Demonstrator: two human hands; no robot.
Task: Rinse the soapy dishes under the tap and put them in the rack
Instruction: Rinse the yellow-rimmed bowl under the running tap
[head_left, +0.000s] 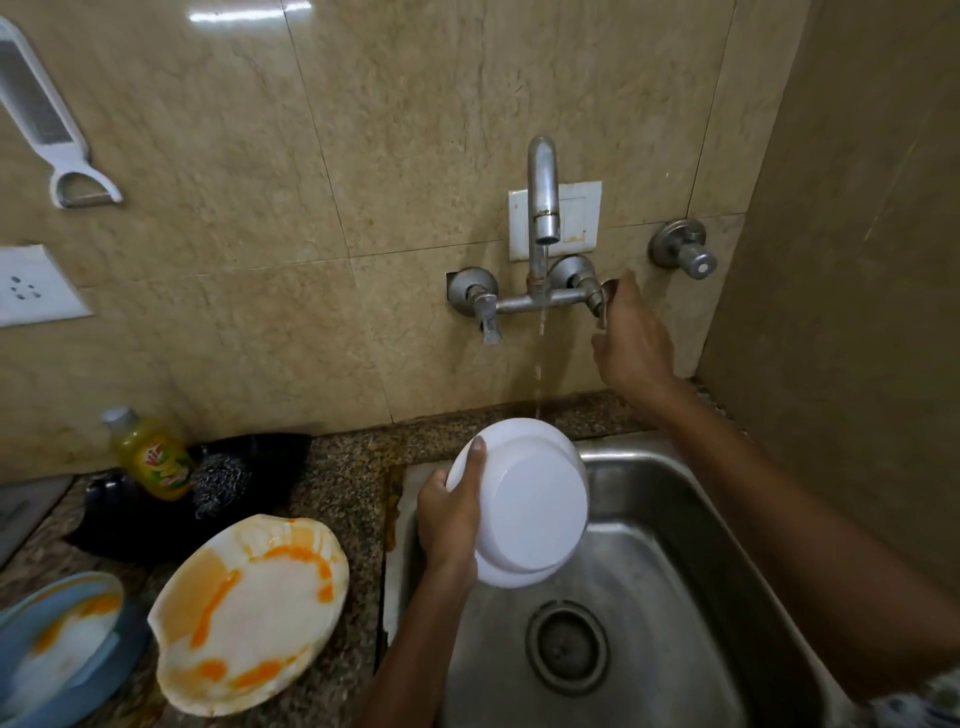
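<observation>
A white grater-peeler (44, 119) is hung on the tiled wall at upper left, with a white socket (31, 286) set below it. A yellow detergent bottle (150, 457) and a steel scourer (221, 480) are seen close together on the granite counter (348, 467).

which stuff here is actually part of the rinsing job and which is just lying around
In the job: white bowl in left hand, tap, right hand at tap handle, sink, stained plate.
Lying about: dish soap bottle, steel scrubber, peeler.
</observation>
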